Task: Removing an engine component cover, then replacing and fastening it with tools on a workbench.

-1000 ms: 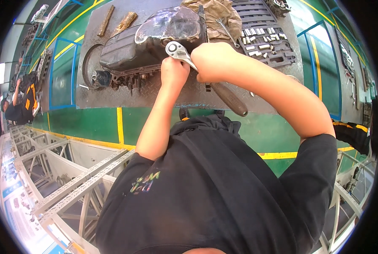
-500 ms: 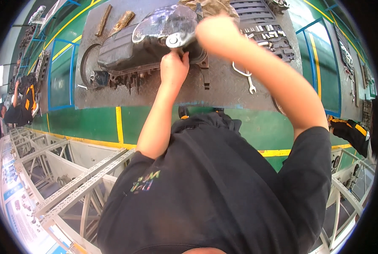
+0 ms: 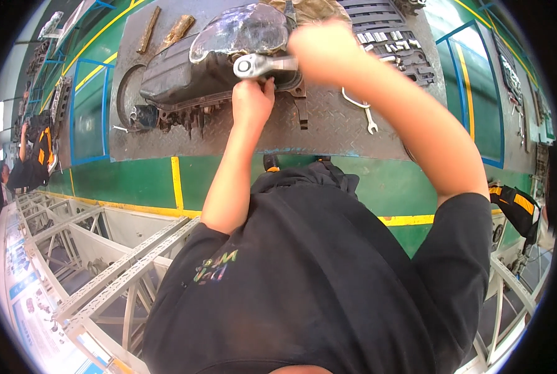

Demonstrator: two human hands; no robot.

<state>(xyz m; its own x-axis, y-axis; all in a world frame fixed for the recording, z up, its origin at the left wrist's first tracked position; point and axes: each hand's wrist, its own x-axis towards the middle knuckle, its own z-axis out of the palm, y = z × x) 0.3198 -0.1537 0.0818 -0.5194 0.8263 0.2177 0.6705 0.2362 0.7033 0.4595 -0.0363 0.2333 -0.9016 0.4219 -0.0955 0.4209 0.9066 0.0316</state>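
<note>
A silver ratchet wrench (image 3: 263, 65) lies over the near edge of a black oil pan (image 3: 188, 78), its round head to the left. At the handle's right end, my right hand (image 3: 325, 53) is closed in a fist, slightly blurred. Just under the ratchet head, my left hand (image 3: 251, 103) is closed with its fingers pinched together. Whatever part of the tool sits inside those fingers is hidden. The pan, with a shiny wet-looking raised part, rests on an engine block (image 3: 197, 118) on a steel-topped workbench (image 3: 228, 142).
Right of the engine lie an open-end wrench (image 3: 371, 121) and a tool case (image 3: 378, 25) with several sockets (image 3: 397, 45). Brown cloth or paper (image 3: 321, 9) sits behind my right hand. Two brownish pieces (image 3: 178, 31) lie at the back left. Another person (image 3: 41, 149) stands far left.
The ratchet wrench's head has shifted a little left, and its handle now shows pointing right toward my right fist. My left hand has moved slightly left with it.
</note>
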